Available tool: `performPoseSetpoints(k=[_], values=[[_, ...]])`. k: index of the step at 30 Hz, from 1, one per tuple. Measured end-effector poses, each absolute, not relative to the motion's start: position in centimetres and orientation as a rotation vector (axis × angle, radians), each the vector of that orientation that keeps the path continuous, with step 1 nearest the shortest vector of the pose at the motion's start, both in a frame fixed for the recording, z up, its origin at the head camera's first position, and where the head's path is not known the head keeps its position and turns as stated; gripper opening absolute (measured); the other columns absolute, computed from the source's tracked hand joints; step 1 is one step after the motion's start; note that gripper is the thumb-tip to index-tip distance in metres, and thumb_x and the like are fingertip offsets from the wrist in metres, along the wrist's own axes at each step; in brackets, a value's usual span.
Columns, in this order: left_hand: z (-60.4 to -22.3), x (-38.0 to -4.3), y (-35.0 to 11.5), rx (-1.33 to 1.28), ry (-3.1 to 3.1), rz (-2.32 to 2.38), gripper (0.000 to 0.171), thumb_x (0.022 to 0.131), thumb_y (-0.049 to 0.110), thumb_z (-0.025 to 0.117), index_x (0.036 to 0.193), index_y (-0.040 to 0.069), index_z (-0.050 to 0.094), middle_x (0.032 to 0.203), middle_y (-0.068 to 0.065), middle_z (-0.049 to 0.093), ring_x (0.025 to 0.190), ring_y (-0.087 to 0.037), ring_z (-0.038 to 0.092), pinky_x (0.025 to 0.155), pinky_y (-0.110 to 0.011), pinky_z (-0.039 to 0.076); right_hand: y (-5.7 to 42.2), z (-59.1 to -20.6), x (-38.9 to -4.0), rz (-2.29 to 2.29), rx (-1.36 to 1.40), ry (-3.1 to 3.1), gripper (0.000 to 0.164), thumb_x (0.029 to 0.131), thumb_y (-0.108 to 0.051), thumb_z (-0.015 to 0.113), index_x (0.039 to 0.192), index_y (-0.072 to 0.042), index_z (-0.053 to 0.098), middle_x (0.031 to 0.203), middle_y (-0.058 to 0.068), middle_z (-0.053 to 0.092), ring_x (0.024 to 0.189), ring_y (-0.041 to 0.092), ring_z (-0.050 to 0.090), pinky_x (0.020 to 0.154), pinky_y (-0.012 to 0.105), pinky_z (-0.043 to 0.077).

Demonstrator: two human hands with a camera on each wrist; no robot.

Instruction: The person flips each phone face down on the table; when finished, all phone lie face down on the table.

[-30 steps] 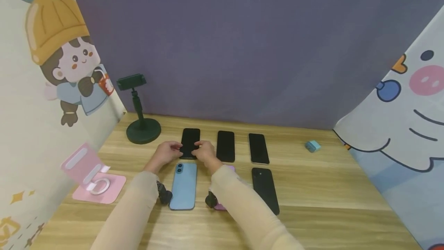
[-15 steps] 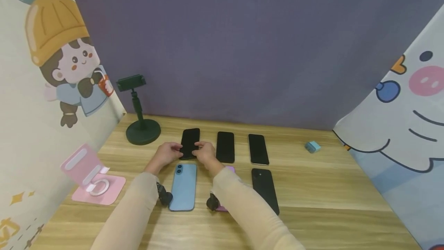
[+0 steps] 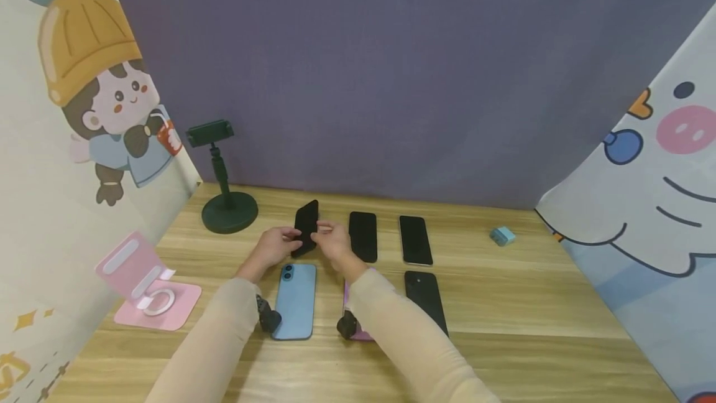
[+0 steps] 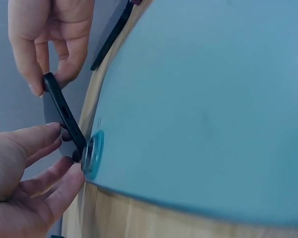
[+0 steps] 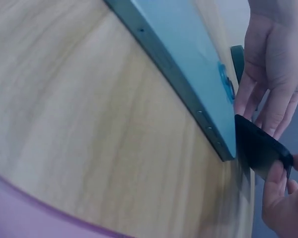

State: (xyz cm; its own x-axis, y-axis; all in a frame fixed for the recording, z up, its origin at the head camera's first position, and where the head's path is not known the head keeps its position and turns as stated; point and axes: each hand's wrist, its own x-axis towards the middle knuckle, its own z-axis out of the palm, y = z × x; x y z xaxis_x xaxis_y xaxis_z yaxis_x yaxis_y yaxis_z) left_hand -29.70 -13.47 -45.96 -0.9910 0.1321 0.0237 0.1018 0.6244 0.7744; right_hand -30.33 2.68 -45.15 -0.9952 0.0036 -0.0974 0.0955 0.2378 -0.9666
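Note:
A black smartphone (image 3: 306,221) at the left of the back row is tilted, its right edge raised off the table. My right hand (image 3: 334,244) pinches that raised edge between thumb and fingers. At the lower left edge my left hand (image 3: 274,246) holds the same phone, fingertips on both sides of it. The left wrist view shows the bottom edge of the black smartphone (image 4: 64,113) with its port. Just in front lies a light blue smartphone (image 3: 295,303), camera side up. A purple phone (image 5: 30,213) lies under my right forearm, mostly hidden in the head view.
Two more black phones (image 3: 363,237) (image 3: 416,240) lie face-up to the right, and another black phone (image 3: 426,300) lies camera side up. A dark green phone stand (image 3: 229,211), a pink folding stand (image 3: 179,306) and a small light blue block (image 3: 503,236) stand farther out.
The black smartphone lay flat a second ago; its right edge has since been lifted, turning it up onto its left side. My right hand rose slightly with it.

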Motion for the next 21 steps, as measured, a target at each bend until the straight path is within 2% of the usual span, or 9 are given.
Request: performPoseSetpoints(k=[3, 7, 13, 21], values=[[-45.81, -29.58, -13.22, 0.205, 2.758, 1.402, 0.032, 0.094, 0.014, 0.065, 0.122, -0.002, 0.064, 0.115, -0.020, 0.064, 0.099, -0.033, 0.064, 0.075, -0.037, 0.055, 2.74, -44.87, -30.42, -1.975, 0.082, 2.307, 0.038, 0.087, -0.003, 0.070, 0.124, 0.002, 0.062, 0.098, 0.013, 0.069, 0.076, 0.019, 0.066, 0.073, 0.032, 0.055], [-45.67, -29.32, -12.90, 0.162, 2.633, 1.568, 0.036, 0.095, 0.014, 0.063, 0.127, -0.001, 0.061, 0.122, -0.022, 0.060, 0.094, -0.031, 0.066, 0.071, -0.033, 0.056, 2.79, -44.49, -30.37, -2.053, 0.066, 2.189, 0.039, 0.088, -0.002, 0.069, 0.126, 0.004, 0.060, 0.099, 0.016, 0.068, 0.080, 0.022, 0.068, 0.079, 0.038, 0.056], [-45.67, -29.20, -12.55, 0.138, 2.416, 1.810, 0.041, 0.099, 0.016, 0.058, 0.137, 0.001, 0.054, 0.131, -0.028, 0.053, 0.107, -0.038, 0.061, 0.078, -0.040, 0.056, 2.70, -44.37, -30.18, -2.122, 0.017, 2.109, 0.037, 0.092, 0.002, 0.064, 0.128, 0.006, 0.058, 0.099, 0.017, 0.065, 0.082, 0.026, 0.068, 0.082, 0.043, 0.055], [-45.80, -29.05, -12.41, 0.153, 2.143, 2.075, 0.041, 0.102, 0.010, 0.052, 0.142, -0.001, 0.047, 0.131, -0.030, 0.052, 0.112, -0.040, 0.058, 0.082, -0.046, 0.054, 2.65, -44.62, -30.16, -2.137, -0.038, 2.112, 0.036, 0.093, 0.007, 0.055, 0.129, 0.005, 0.058, 0.102, 0.016, 0.062, 0.074, 0.017, 0.064, 0.082, 0.044, 0.055]])
